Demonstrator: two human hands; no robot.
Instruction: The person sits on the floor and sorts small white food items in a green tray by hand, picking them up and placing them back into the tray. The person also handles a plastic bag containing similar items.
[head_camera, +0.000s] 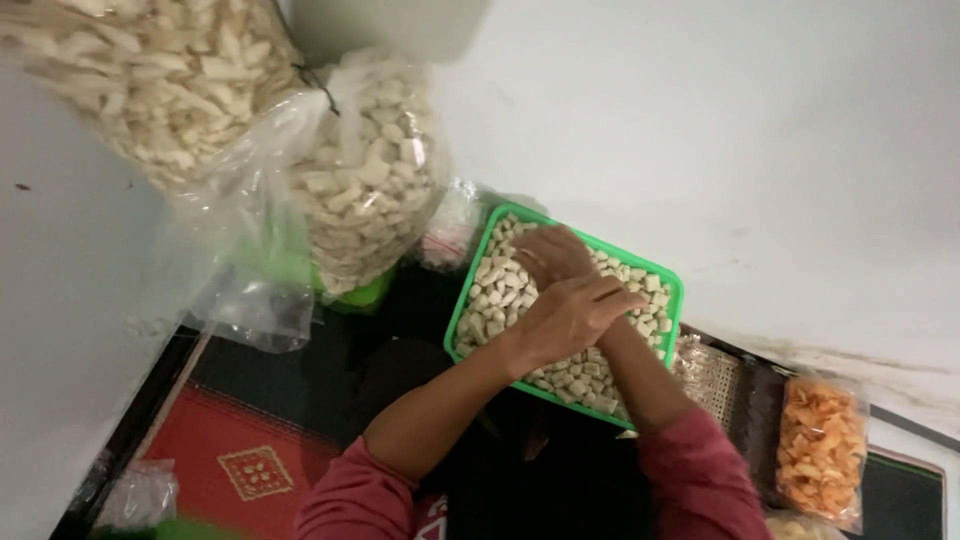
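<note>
A green plastic tray (478, 262) full of pale, short-cut snack pieces (497, 290) sits in front of me. My right hand (550, 255) lies palm down on the pieces in the tray's middle, and its fingers are hidden from here. My left hand (575, 315) crosses over my right forearm just above the tray, its fingers pointing right. Nothing shows in either hand. Both arms wear dark pink sleeves pushed up.
Two large clear bags of the same pale pieces (370, 180) (160, 70) hang or stand at the upper left. A small bag of orange crisps (822, 450) lies at the right. A red and black mat (230, 450) lies below, and a white wall or floor (750, 130) surrounds it.
</note>
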